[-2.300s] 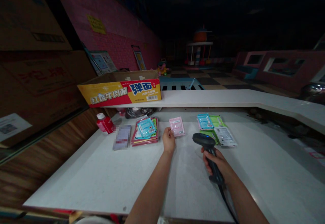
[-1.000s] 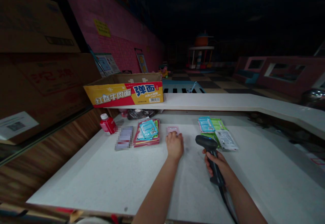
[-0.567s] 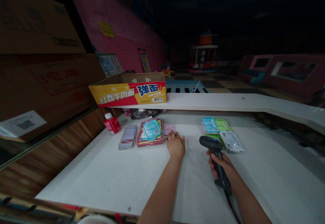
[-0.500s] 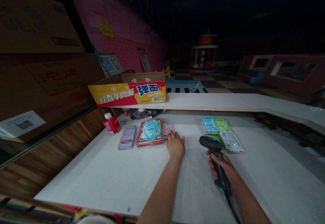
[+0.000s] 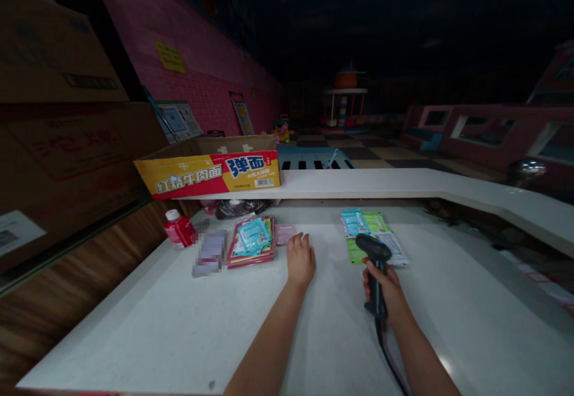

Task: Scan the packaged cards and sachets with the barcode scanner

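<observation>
My left hand (image 5: 300, 259) lies flat on the white counter (image 5: 188, 324), fingers stretched out, just right of a pink packet (image 5: 284, 233). That packet rests beside a stack of colourful packets (image 5: 251, 238). My right hand (image 5: 389, 291) is closed round the handle of a black barcode scanner (image 5: 375, 261), held upright. The scanner's head is over a group of blue, green and white packets (image 5: 365, 225). A cable runs from the scanner down along my right forearm.
A red bottle with a white cap (image 5: 178, 228) and a blurred card stack (image 5: 208, 252) sit at the left. An open yellow-red noodle carton (image 5: 210, 168) stands on the raised shelf (image 5: 403, 183). Large cardboard boxes (image 5: 63, 133) line the left side.
My left hand laid the pink packet beside the colourful stack, let go and now rests flat next to it. My right hand tilted the scanner more upright over the right-hand packets.
</observation>
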A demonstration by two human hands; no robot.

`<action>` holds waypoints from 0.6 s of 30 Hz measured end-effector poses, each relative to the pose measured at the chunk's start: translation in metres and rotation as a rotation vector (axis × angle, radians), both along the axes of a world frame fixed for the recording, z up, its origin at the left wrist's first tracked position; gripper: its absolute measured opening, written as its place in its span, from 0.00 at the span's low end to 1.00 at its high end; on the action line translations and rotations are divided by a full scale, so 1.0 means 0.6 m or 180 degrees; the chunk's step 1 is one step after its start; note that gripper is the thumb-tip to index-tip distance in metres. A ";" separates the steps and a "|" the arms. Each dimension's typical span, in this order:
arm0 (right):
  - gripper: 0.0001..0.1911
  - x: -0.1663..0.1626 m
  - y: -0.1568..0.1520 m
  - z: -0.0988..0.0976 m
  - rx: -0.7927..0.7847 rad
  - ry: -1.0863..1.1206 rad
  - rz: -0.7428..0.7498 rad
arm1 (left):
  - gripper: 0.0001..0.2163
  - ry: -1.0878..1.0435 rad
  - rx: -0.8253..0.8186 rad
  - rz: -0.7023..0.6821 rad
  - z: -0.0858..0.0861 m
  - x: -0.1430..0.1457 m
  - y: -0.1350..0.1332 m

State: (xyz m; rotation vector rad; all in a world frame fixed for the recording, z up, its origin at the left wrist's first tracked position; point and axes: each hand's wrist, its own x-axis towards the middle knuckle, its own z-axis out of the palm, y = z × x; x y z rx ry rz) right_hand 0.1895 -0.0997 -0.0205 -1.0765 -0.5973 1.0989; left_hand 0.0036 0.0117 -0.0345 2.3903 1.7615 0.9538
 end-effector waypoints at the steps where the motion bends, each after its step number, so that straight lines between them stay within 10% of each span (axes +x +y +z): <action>1: 0.25 0.002 0.000 0.002 0.0002 0.0029 -0.0104 | 0.20 -0.0009 0.0008 -0.0159 0.002 0.001 0.000; 11: 0.24 0.017 0.000 0.013 0.0174 0.0341 -0.0371 | 0.15 -0.0644 -0.0408 -0.0774 0.020 0.102 0.030; 18: 0.24 0.030 0.001 0.022 0.0246 0.0773 -0.0646 | 0.07 -0.1658 -0.1102 -0.0310 0.037 0.201 0.096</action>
